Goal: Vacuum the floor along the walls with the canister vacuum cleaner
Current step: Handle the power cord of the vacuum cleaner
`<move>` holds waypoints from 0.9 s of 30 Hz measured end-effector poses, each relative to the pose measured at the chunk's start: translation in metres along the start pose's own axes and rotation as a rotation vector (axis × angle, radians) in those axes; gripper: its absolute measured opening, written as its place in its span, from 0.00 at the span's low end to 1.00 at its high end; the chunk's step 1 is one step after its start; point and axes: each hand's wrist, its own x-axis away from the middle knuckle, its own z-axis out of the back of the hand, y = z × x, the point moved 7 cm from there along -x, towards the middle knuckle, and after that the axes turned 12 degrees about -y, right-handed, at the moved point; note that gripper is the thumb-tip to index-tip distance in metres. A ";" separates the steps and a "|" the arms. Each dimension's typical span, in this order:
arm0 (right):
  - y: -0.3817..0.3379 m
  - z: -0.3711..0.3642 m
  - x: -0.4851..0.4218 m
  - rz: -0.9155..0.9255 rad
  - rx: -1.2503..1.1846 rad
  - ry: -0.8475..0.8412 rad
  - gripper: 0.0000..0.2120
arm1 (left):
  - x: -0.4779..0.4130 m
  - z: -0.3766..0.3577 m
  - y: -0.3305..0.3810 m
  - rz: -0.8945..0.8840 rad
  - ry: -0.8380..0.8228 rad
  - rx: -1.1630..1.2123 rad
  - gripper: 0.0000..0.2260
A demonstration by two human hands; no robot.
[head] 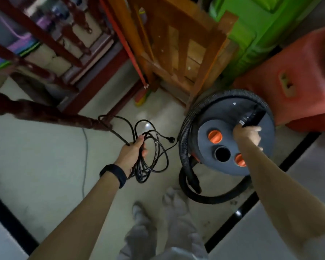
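Right hand [247, 133] is clenched round the black handle [253, 117] atop the canister vacuum [231, 169], which stands on the floor [45, 147] directly beneath it, the handle running diagonally away from the person. Left of the vacuum, the left hand [133, 152] grips the looped power cord [158, 147], its plug [172, 139] dangling free. It has a round grey lid and orange knobs [215, 136], with a ribbed black hose [184, 136] circling the drum.

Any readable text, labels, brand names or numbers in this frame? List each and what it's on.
None legible.
White label on the black handle of the canister vacuum: too small and blurred to read.
White mark on the vacuum's lid: too small to tell whether it is a logo or text.
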 end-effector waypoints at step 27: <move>0.097 -0.274 0.242 0.245 0.710 -0.168 0.26 | 0.103 0.315 -0.220 -0.024 0.155 0.378 0.14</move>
